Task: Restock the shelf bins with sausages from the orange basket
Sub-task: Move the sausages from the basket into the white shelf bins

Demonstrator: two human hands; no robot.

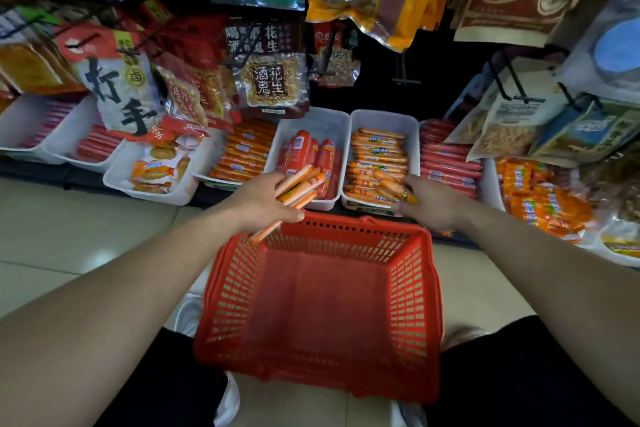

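The orange basket [322, 315] sits on the floor in front of me, and I see nothing inside it. My left hand [263, 204] hovers over its far rim, shut on a bundle of thin orange sausages [298, 189]. My right hand [433, 204] is at the front edge of a white bin [381, 121] filled with the same orange sausages, gripping a few sausages [398, 189] there. Just left of it, another white bin [318, 125] holds thick red sausages [304, 152].
A row of white bins with red and orange sausages and snack packs runs along the low shelf. Bags of peanuts and snacks [273, 80] hang on hooks above the bins. Loose orange packs [547, 201] pile at the right. Tiled floor [86, 218] lies to the left.
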